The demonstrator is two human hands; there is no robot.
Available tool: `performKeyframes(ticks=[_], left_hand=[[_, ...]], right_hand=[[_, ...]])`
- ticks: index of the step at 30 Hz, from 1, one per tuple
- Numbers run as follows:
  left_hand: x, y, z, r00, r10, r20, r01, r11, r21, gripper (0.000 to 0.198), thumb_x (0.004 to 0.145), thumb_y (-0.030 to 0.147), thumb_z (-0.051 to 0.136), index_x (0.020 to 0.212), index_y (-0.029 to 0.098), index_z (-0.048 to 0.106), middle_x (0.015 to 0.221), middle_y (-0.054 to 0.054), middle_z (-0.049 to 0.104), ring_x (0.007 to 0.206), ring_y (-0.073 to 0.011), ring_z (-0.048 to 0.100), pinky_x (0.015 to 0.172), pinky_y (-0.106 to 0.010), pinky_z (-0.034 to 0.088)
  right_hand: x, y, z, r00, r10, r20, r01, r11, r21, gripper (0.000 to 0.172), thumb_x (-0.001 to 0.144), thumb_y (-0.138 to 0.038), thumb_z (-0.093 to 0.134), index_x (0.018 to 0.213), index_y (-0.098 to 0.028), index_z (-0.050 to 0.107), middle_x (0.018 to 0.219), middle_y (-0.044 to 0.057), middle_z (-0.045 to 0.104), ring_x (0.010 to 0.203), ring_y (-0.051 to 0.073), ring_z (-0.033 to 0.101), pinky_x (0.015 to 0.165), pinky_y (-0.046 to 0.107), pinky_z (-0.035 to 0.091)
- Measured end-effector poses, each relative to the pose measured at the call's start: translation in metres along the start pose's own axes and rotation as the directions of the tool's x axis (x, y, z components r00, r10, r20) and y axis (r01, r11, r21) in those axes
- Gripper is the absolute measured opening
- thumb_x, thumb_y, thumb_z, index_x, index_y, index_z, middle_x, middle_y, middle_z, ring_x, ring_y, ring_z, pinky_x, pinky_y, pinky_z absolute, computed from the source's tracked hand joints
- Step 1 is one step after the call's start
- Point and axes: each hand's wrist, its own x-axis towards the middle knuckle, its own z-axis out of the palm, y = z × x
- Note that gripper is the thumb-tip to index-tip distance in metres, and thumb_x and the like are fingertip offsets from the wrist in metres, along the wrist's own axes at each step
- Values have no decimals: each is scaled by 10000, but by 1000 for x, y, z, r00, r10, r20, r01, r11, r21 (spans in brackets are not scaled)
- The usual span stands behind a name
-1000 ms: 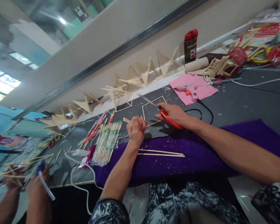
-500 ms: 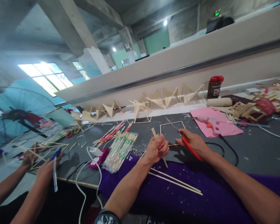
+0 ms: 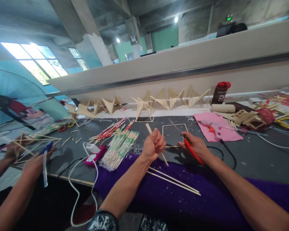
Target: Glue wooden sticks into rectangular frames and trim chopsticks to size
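My left hand [image 3: 154, 145] is closed in a fist around several thin wooden sticks [image 3: 164, 159], whose ends stick out above and below it. In my right hand [image 3: 197, 145] is a pair of red-handled scissors [image 3: 193, 152], the blades pointing up and to the left. A thin stick [image 3: 172, 146] spans the gap between the hands, its far end hidden by my right fingers. Two long sticks [image 3: 174, 183] lie on the purple cloth [image 3: 159, 200] below my left hand. Behind the scissors, a square stick frame [image 3: 174, 125] rests on the dark table.
Packed chopsticks [image 3: 120, 149] lie left, beside a pink power strip [image 3: 95, 156] with a white cable. Stick models [image 3: 144, 106] line the wall. A glue gun [image 3: 214, 130] sits on pink cloth [image 3: 231, 126]. At far left, another person's hands [image 3: 36, 160] hold a stick frame and a blue-handled tool.
The view has turned slightly, so the table scene sits further left. Both my hands keep their holds, with little movement against the table. The other person's hands still hold the frame.
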Motion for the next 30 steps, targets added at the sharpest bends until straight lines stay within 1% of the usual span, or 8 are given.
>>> performKeyframes(ticks=[7, 12, 14, 16, 18, 21, 26, 30], left_hand=[[-1, 53, 15, 981, 173, -88, -170, 985, 42, 488, 855, 469, 415, 507, 180, 232, 394, 72, 209, 295, -42, 191, 291, -156, 138], [-2, 92, 9, 940, 301, -163, -183, 845, 503, 490, 830, 505, 432, 485, 188, 286, 375, 74, 233, 299, -44, 190, 311, -177, 135], [-2, 88, 0, 955, 274, -117, -64, 570, 819, 461, 797, 481, 496, 469, 182, 366, 381, 52, 316, 319, -54, 254, 338, -191, 171], [-2, 72, -10, 975, 203, -90, 63, 139, 988, 389, 752, 453, 560, 490, 179, 475, 441, 10, 451, 386, -85, 385, 391, -208, 246], [-1, 49, -21, 981, 149, -123, 156, -239, 958, 296, 722, 431, 587, 555, 188, 568, 548, -36, 564, 527, -146, 526, 476, -232, 330], [4, 20, -36, 950, 88, -299, 302, -501, 811, 250, 723, 411, 569, 645, 184, 639, 701, -96, 652, 732, -222, 616, 602, -267, 406], [15, 6, -54, 924, 3, -381, 329, -514, 792, 230, 682, 390, 592, 648, 170, 648, 765, -136, 672, 769, -273, 627, 642, -315, 426], [17, 18, -58, 950, 47, -308, 307, -308, 901, 165, 668, 269, 568, 532, 176, 562, 562, -56, 609, 583, -185, 575, 552, -261, 380]], right_hand=[[-2, -6, -5, 1000, 10, -17, -7, 992, 127, 439, 778, -440, 521, 1153, -217, 485, 701, -6, 619, 591, 146, 557, 596, 258, 428], [-1, -8, -7, 1000, 21, -9, -20, 995, 100, 427, 771, -451, 527, 1128, -217, 500, 695, -2, 617, 597, 152, 565, 600, 265, 426], [-2, -8, -6, 1000, 16, 3, -16, 996, 91, 424, 772, -464, 520, 1115, -215, 503, 671, -9, 607, 581, 146, 555, 579, 256, 418], [-3, -8, -4, 1000, 12, 7, -12, 998, 65, 427, 771, -479, 514, 1109, -218, 505, 650, -16, 595, 565, 143, 545, 557, 250, 408], [-4, -8, -3, 1000, 5, 7, -5, 999, 34, 433, 771, -484, 511, 1111, -217, 505, 653, -14, 592, 566, 143, 542, 547, 247, 403], [-4, -8, -1, 1000, -10, 7, 10, 1000, 17, 423, 772, -473, 516, 1111, -220, 505, 664, -12, 592, 580, 142, 546, 554, 244, 404], [-3, -7, -3, 1000, -3, 7, 3, 1000, 22, 383, 768, -447, 528, 1084, -231, 517, 666, -21, 591, 566, 132, 540, 564, 240, 403], [-2, -8, -5, 1000, 5, 6, -5, 1000, 15, 366, 763, -424, 526, 1074, -231, 525, 699, -11, 611, 586, 136, 549, 565, 240, 400]])
